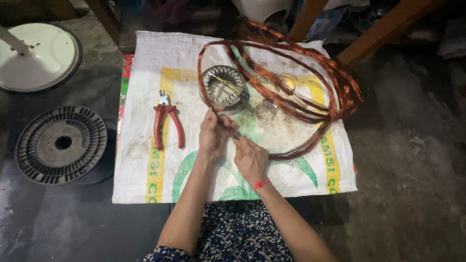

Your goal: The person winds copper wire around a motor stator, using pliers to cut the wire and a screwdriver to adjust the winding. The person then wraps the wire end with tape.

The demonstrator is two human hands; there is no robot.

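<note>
Both hands pinch thin copper wire loops (pixel 286 92): left hand (pixel 212 136) and right hand (pixel 250 160) closed on strands; round grey metal stator (pixel 224 87) just beyond; red-handled pliers (pixel 166 123) lie left.

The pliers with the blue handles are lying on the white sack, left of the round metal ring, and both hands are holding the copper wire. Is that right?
Almost. The pliers have red handles, not blue; the head view shows it. The rest holds: they lie on the white sack, left of the round metal ring, and the left hand and right hand both hold the copper wire.
</note>
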